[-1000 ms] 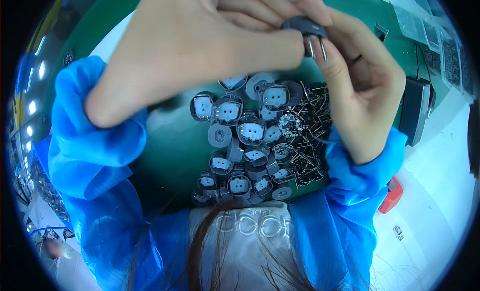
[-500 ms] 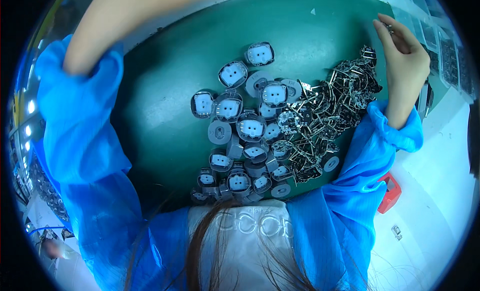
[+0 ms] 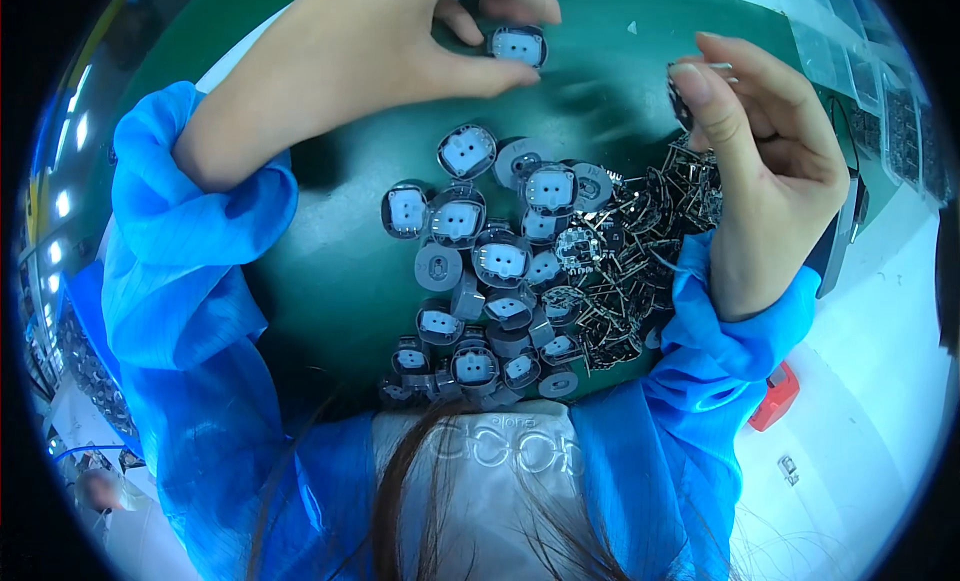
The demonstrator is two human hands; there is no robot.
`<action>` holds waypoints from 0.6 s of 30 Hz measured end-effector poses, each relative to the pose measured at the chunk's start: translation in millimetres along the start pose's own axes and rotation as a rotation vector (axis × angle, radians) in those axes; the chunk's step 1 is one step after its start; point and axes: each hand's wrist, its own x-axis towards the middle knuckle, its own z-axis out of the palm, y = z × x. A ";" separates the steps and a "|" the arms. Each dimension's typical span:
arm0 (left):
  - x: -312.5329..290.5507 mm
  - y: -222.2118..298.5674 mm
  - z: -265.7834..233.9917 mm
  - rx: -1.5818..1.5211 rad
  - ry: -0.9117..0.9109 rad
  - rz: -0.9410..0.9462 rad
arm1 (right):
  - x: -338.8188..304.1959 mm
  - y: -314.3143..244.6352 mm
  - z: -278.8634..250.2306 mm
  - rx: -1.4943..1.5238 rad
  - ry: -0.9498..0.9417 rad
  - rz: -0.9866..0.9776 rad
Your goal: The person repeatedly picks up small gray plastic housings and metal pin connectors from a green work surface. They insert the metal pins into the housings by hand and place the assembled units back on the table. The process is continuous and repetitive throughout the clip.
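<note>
My left hand [image 3: 400, 46] reaches in at the far edge, its thumb and fingers around a grey plastic housing [image 3: 519, 47] with a pale inner plate. The fingers are partly blurred. At the right, my right hand [image 3: 765, 131] pinches a small dark circuit board [image 3: 681, 99] between thumb and forefinger, with thin metal strips showing beside it. Below that hand lies a tangled heap of similar circuit boards [image 3: 630, 281], partly covered by my right hand and sleeve. More grey housings [image 3: 502, 258] are clustered in the middle, some face up and others on their sides or backs.
Everything lies on a green mat [image 3: 330, 271]. Clear plastic trays [image 3: 895, 111] stand along the right edge. A red object [image 3: 775, 397] sits on the white surface beyond my right sleeve, with a small metallic piece [image 3: 788, 470] nearer me.
My left hand has come in from the far left, and the farthest housing has shifted away from me within its grasp. My right hand has moved left and nearer with the circuit board.
</note>
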 end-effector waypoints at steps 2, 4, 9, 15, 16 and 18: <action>-0.5 2.6 -1.4 0.021 -0.001 0.038 | 2.9 -2.3 8.5 0.143 -0.060 -0.038; -1.6 2.3 -0.8 0.033 0.048 0.064 | 3.7 -5.9 12.4 0.181 -0.129 -0.078; 0.6 -1.6 11.9 0.065 0.195 0.285 | -1.0 -5.9 17.8 0.097 -0.205 -0.177; -18.4 22.6 23.8 -0.440 0.131 -0.007 | -2.1 -6.5 22.9 -0.173 -0.085 -0.470; -20.1 27.8 25.9 -0.444 0.155 -0.049 | -2.4 -6.3 23.6 -0.170 -0.066 -0.475; -22.4 34.4 29.1 -0.375 0.218 -0.165 | -3.9 -3.4 26.4 -0.133 -0.039 -0.459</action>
